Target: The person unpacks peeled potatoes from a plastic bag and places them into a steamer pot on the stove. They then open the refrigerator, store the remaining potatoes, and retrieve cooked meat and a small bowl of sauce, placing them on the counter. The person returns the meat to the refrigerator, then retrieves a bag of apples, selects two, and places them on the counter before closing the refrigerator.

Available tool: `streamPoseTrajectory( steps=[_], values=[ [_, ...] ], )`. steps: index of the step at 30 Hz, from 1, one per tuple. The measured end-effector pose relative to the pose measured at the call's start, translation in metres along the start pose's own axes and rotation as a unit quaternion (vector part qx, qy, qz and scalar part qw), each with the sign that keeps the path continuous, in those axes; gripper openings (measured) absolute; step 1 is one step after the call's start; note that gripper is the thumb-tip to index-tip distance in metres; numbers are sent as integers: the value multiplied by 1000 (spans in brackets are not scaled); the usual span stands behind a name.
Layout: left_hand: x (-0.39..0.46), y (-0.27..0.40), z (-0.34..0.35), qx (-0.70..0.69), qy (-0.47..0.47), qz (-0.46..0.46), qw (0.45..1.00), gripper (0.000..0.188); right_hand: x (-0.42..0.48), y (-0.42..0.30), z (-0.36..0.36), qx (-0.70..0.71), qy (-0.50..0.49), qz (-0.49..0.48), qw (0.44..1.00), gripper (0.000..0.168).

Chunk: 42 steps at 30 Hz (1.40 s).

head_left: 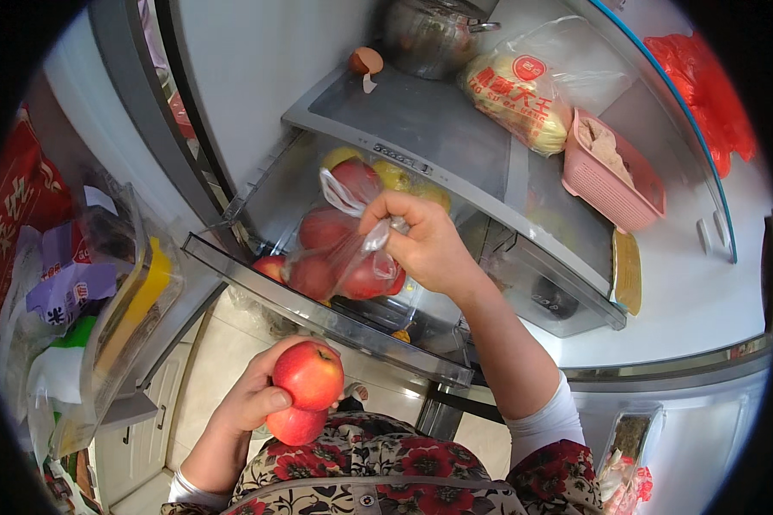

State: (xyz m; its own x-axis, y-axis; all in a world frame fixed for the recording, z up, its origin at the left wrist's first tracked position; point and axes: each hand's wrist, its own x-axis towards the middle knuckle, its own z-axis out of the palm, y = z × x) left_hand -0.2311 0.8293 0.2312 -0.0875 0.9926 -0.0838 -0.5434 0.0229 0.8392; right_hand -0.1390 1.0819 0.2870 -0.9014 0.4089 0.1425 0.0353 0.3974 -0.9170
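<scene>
Two red apples, an upper one (309,374) and a lower one (297,426), rest in my left hand (257,386) in front of my body. My right hand (422,241) pinches the gathered neck of a clear plastic bag (344,254). Several red apples show through that bag. It sits in an open clear refrigerator drawer (322,322), below a shelf. Behind the bag, in the same drawer, are yellow-green fruits (391,175) and another red fruit (354,179). A red apple (270,267) lies by the drawer's left side, partly hidden by the bag.
On the shelf (419,109) above stand a metal pot (435,35), a broken eggshell (366,60), a plastic food bag (522,96) and a pink basket (612,170). A second clear drawer (547,290) is at right. Packages (71,283) fill the left door's bin (135,302).
</scene>
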Motion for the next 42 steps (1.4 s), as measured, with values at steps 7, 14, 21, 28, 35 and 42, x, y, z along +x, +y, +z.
streamPoseTrajectory(
  steps=[7,14,21,28,35,42],
  values=[
    [7,-13,-3,89,-11,15,996,75,-17,5,-18,-76,43,-41,995,13],
    [12,-7,4,180,-32,44,982,72,-24,18,-20,-127,41,16,991,19],
    [13,-4,2,188,-25,45,981,68,-19,13,-12,-139,88,7,986,16],
    [13,-10,-1,178,-17,29,983,67,-3,2,-8,-284,44,-31,957,16],
    [19,-10,-4,235,-41,39,970,62,10,24,-11,-113,8,159,981,11],
    [22,-10,-8,225,-54,30,972,64,36,49,-19,-41,-17,192,980,18]
  ],
)
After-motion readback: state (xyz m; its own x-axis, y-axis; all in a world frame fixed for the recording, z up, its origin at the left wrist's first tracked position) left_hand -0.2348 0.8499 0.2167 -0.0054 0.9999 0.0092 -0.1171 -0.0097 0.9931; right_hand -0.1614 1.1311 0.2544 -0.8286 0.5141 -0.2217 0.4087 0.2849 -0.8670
